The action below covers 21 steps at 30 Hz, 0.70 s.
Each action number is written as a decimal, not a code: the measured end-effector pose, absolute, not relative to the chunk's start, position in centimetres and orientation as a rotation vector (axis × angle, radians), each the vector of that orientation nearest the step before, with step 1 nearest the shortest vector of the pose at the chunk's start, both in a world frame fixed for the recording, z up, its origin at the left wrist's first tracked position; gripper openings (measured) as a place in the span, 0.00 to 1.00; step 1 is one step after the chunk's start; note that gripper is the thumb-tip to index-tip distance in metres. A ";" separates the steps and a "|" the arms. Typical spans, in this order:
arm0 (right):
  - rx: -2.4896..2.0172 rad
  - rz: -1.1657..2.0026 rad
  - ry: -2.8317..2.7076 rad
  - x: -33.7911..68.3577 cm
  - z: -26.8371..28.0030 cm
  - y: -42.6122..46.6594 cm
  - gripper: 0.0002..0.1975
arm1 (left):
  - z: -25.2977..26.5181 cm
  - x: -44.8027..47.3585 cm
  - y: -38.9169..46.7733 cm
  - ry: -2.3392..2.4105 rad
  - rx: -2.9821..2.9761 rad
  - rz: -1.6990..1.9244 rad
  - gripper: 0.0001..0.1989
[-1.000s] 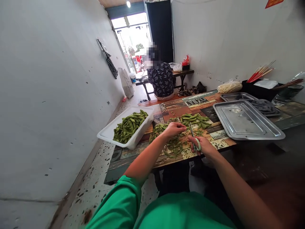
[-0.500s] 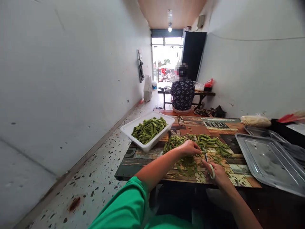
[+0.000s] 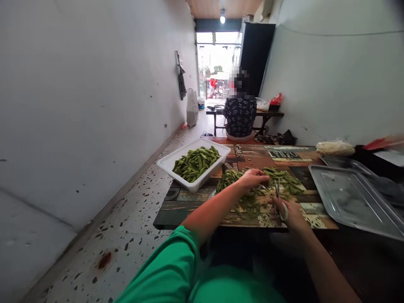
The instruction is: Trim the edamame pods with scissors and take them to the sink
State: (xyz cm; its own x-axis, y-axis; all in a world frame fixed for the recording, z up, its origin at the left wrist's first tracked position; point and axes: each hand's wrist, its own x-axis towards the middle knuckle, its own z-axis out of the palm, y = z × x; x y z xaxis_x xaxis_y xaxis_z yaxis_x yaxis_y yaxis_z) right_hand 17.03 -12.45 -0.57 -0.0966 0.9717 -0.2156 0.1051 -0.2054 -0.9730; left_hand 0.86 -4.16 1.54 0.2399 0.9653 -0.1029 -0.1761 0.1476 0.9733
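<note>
I think I'm at the snipping step, my right hand [image 3: 289, 211] wrapped round the scissors [image 3: 277, 192], though I can't tell if my left hand [image 3: 253, 179] is pinching anything, and the next snip needs one of the green pods [image 3: 282, 176], just on the far side, held steady.

- A small street-front shop, likely one handling food; whether meals are served there cannot be told.
- At twelve o'clock, a bright, wide entrance [image 3: 217, 59] shows greenery and red things outdoors.
- Just before it, a person [image 3: 240, 120] sits at a dark table [image 3: 272, 114] bearing bags.
- At eleven, a white tub [image 3: 166, 163] of green pods [image 3: 197, 163] suggests food work.
- At two, a metal tray [image 3: 350, 193].
- At ten, scuffed wall [image 3: 94, 126] and speckled floor [image 3: 135, 227].
</note>
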 end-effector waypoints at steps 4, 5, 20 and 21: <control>-1.329 1.427 -1.211 16.5 -0.5 -13.0 0.28 | 2.1 1.4 -5.4 0.816 0.857 1.092 0.11; -1.320 1.431 -1.203 16.5 -0.6 -13.1 0.29 | 2.4 1.5 -5.7 0.789 0.792 1.086 0.12; -1.257 1.405 -1.201 17.0 -0.2 -13.1 0.31 | 2.0 3.1 -7.3 0.850 0.530 1.131 0.14; -1.263 1.405 -1.199 17.1 -0.3 -13.0 0.31 | 1.9 3.2 -7.3 0.848 0.532 1.134 0.14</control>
